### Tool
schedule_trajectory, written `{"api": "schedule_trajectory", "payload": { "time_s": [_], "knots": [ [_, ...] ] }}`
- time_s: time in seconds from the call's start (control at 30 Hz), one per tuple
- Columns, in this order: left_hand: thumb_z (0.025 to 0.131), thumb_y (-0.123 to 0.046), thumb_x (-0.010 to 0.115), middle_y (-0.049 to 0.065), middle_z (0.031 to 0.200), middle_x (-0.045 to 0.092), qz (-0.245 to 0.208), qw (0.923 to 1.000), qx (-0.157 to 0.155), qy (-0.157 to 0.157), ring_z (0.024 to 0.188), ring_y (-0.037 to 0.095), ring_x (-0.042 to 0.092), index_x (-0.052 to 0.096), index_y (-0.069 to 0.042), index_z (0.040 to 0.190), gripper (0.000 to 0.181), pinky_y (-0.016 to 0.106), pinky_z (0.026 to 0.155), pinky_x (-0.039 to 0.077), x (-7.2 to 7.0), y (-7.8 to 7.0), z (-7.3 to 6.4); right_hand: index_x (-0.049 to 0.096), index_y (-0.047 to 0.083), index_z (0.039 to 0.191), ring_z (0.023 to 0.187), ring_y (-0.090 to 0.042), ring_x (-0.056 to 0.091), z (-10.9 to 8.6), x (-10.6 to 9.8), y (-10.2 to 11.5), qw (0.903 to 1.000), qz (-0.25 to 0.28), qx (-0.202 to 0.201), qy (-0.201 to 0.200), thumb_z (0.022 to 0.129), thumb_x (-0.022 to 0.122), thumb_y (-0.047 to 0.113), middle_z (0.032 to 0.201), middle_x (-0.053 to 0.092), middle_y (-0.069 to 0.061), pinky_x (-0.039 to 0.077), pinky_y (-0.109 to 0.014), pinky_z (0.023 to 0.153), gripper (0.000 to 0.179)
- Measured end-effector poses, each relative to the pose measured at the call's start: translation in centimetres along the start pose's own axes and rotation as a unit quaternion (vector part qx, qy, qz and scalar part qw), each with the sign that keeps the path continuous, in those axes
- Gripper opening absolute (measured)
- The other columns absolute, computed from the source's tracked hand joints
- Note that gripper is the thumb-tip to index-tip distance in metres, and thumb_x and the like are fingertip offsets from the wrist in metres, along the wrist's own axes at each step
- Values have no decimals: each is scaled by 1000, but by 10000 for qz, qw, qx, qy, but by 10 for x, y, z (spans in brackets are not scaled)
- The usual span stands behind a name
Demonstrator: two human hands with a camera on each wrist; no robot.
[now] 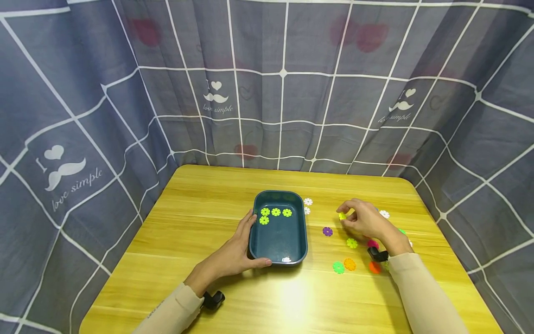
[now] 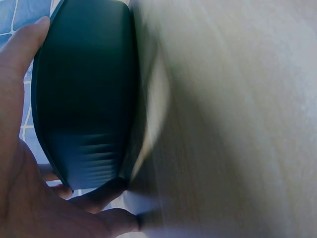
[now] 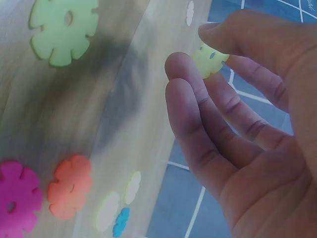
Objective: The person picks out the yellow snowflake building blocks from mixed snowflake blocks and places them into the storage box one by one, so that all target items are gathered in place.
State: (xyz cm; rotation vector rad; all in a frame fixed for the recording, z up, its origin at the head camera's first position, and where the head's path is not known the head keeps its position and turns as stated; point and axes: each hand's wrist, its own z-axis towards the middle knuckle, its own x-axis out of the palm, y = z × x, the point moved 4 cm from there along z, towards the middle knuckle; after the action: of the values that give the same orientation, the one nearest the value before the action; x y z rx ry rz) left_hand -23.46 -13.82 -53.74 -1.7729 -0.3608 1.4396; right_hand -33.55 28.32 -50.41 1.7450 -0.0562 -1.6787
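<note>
My left hand (image 1: 234,250) grips the near left corner of a dark teal plastic tray (image 1: 278,246), its thumb on the front rim and fingers along the left side. The left wrist view shows the tray's outer wall (image 2: 89,84) close up. Several yellow-green notched building discs (image 1: 276,212) lie inside, toward the far left. To the right of the tray, my right hand (image 1: 367,220) pinches another yellow-green notched disc (image 3: 210,60) between thumb and fingers, above the table. A purple disc (image 1: 327,231) and a loose yellow-green disc (image 1: 352,243) lie near this hand.
Further discs are scattered over the wooden table (image 1: 200,199): white (image 1: 308,202), green (image 1: 339,267), orange (image 1: 350,264), red-orange (image 1: 374,267) and pink (image 3: 19,201). Some are partly hidden by the right arm. A grey-blue checked curtain (image 1: 258,97) encloses the table's back and sides.
</note>
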Motion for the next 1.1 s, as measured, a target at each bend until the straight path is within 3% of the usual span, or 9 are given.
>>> {"api": "schedule_trajectory", "payload": {
  "time_s": [0.43,1.1],
  "knots": [
    [88,-75,94,-5,198,-10,-10,10000,-16,42,171,48,45,4,-18,190,147,69,131,50,-1,1,-1,82,3,130,93,-13,80,1,4,8,9998,164,-123,31,100,87,0,129,80,-15,64,-23,79,30],
    [90,-69,95,-4,198,-9,41,10000,6,16,173,47,42,5,-17,189,144,69,132,49,0,0,0,84,5,128,88,-6,75,8,7,29,9985,-183,-503,-72,99,88,1,120,76,-12,64,-23,78,30]
  ]
}}
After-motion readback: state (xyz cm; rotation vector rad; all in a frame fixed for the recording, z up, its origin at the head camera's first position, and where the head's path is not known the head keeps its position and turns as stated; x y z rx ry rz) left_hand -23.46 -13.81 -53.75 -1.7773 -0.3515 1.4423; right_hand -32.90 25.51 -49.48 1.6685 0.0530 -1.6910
